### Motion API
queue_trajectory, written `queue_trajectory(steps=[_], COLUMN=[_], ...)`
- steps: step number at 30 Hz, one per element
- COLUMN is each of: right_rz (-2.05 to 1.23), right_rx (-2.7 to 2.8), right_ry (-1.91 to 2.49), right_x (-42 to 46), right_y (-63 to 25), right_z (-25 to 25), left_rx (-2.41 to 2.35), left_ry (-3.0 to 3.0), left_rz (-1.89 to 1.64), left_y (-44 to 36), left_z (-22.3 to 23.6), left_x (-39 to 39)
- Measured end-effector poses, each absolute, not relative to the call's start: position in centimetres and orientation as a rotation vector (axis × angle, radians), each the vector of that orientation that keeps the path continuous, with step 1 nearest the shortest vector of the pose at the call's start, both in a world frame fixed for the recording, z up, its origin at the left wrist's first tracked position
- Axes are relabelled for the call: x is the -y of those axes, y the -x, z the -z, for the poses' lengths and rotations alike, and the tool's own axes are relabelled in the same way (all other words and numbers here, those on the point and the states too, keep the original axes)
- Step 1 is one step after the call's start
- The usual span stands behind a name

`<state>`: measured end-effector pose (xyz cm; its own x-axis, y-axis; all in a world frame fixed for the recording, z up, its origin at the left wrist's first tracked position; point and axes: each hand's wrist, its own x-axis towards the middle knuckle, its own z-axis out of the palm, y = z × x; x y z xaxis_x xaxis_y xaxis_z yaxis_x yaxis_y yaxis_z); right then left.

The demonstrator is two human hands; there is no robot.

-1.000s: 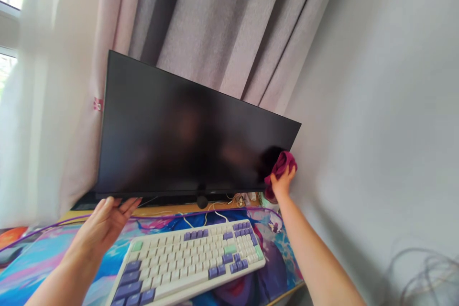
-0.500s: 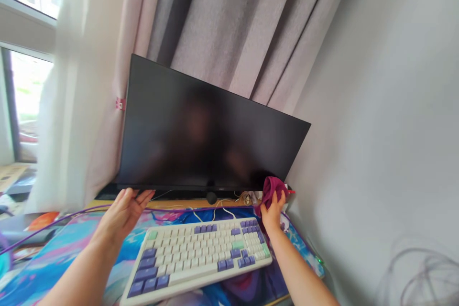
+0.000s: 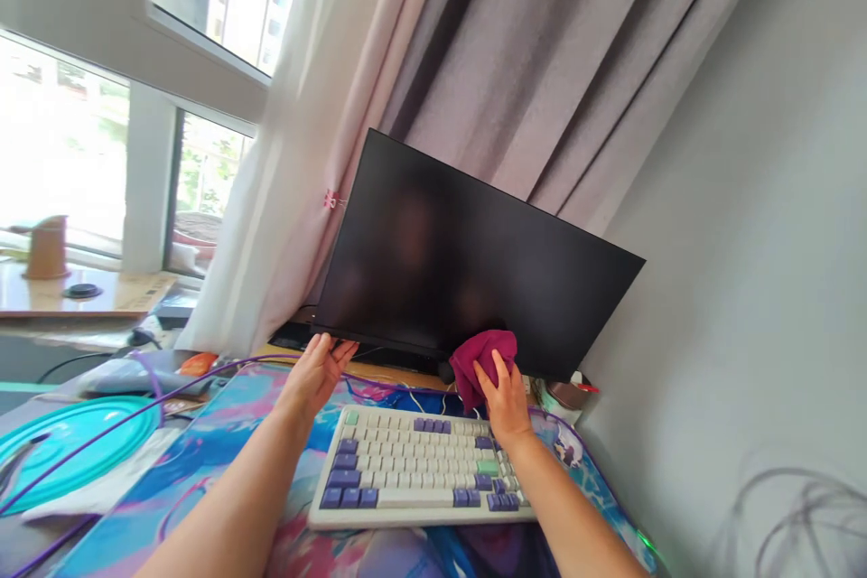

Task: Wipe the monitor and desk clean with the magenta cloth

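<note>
A wide black monitor stands switched off at the back of the desk. My right hand is closed on a crumpled magenta cloth and presses it against the screen's lower edge, near the middle. My left hand is open, with its fingertips against the monitor's lower left corner. Below both hands lies a white keyboard with purple and green keys, resting on a colourful desk mat.
Pink and grey curtains hang behind the monitor, and a grey wall closes the right side. A purple cable crosses the mat. A teal round lid lies at the left, and a window with a sill beyond.
My right hand has slid the cloth leftwards along the screen's bottom edge, from the lower right corner to near the middle. The view has swung left. My left hand stays at the lower left corner.
</note>
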<state>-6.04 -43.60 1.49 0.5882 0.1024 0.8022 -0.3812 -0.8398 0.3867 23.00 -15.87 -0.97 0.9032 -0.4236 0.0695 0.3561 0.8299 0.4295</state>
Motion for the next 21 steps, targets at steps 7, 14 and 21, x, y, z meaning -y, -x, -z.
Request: queue_trajectory(steps=[7,14,21], right_rz=[-0.723,-0.38,-0.478], right_rx=[-0.092,-0.478,-0.557], right_ry=[-2.377,-2.308,-2.013], right_x=[38.7,29.7,22.7], right_y=[0.7,-7.1,-13.4], right_z=[-9.5,-11.8,-11.6], left_rx=[0.096,0.11,0.1], left_ry=[-0.386,-0.223,-0.153], left_rz=[0.475,0.612,0.646], left_y=[-22.2,-22.3,-22.8], left_z=[0.0,0.3,1.7], left_x=[15.1,13.8,14.2])
